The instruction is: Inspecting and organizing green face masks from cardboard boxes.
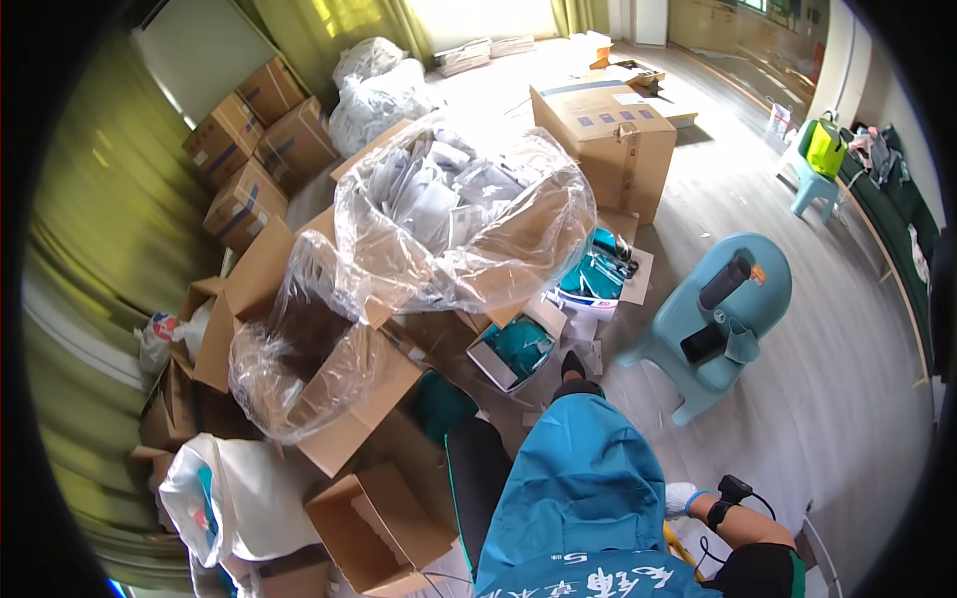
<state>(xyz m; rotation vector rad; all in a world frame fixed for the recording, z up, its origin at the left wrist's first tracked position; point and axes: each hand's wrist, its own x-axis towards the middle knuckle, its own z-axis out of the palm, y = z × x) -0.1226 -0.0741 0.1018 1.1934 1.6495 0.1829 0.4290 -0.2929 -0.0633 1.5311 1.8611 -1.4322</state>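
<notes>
Teal cloth (583,488) drapes the lap; the gloved right hand (681,497) rests beside it, grip unclear

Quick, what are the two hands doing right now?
Left hand: not in view.
Right hand: in a white glove, low beside the teal-clad leg; open or closed cannot be told, and nothing shows in it.
</notes>
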